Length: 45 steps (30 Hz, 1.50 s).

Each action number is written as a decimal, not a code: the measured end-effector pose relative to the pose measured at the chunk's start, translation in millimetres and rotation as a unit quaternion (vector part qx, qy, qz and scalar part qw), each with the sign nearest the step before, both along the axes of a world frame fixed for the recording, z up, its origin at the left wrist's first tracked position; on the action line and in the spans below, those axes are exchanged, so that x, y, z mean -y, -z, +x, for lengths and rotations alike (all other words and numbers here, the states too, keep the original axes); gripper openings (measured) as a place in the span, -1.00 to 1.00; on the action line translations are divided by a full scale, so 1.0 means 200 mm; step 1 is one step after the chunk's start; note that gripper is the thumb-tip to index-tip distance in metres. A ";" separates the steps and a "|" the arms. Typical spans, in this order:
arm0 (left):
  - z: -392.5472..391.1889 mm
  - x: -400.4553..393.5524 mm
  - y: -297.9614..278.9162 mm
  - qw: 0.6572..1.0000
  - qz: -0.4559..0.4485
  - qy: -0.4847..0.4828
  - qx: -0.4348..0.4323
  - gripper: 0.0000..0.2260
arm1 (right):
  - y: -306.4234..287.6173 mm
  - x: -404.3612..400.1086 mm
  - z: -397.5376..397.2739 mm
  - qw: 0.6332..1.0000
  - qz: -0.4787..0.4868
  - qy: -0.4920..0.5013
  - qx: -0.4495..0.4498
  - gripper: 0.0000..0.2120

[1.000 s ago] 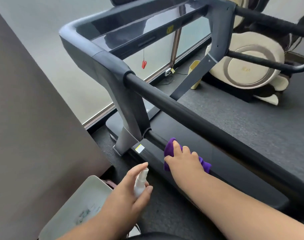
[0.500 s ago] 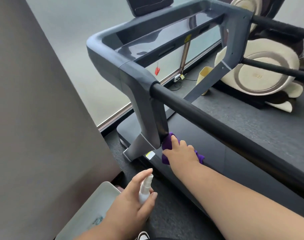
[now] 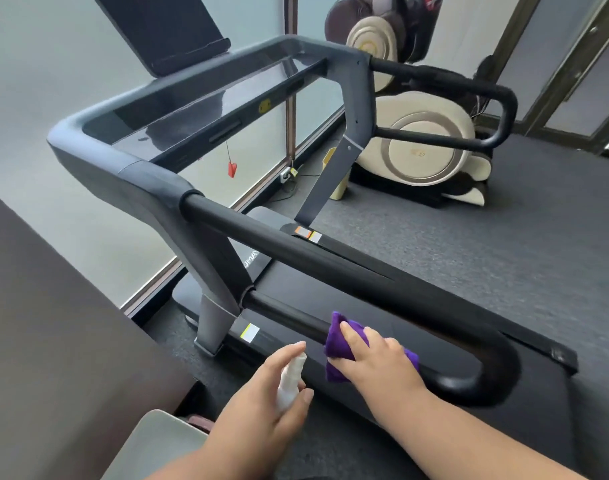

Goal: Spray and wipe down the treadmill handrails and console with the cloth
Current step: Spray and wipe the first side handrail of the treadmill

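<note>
Dark grey carpet floor carries my treadmill; beyond it stand a cream elliptical machine and a yellow bin.

Cloth: purple. Spray bottle: white. Handrails: black. Console: dark grey, glossy black top. Safety clip: red. Floor: dark grey, speckled. Bin: pale yellow. Massage chair: cream, brown.
</note>
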<state>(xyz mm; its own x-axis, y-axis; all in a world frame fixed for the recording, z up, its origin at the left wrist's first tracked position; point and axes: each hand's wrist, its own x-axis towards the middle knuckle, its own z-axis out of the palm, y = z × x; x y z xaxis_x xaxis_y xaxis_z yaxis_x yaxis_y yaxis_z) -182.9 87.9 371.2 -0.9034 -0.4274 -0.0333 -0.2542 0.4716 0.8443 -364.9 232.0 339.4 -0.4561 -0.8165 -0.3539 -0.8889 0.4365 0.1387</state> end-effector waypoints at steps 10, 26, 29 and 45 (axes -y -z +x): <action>-0.03 -0.48 -0.01 0.998 -0.029 -0.059 -0.025 -0.49 | -0.08 -0.39 -0.01 0.999 0.032 -0.017 -0.008 -0.47; 0.02 -0.94 -0.03 0.967 -0.077 -0.214 -0.118 -0.50 | -0.50 -0.84 0.11 0.876 -0.418 -0.135 0.199 -0.56; 0.00 -0.93 -0.08 0.959 -0.063 -0.227 -0.158 -0.49 | -0.59 -0.88 0.04 0.789 -0.586 -0.110 0.148 -0.43; 0.01 -1.00 -0.03 0.978 -0.014 -0.200 -0.063 -0.49 | -0.38 -0.82 -0.19 0.832 -0.552 -0.055 0.026 -0.35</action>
<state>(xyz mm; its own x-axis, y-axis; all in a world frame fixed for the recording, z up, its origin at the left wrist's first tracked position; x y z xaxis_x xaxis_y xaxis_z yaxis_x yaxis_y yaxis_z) -180.9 288.5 377.5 -0.6597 -0.7468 0.0844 -0.3178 0.3790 0.8691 -402.1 395.0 415.2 -0.3649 -0.6931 0.6216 -0.9241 0.1882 -0.3326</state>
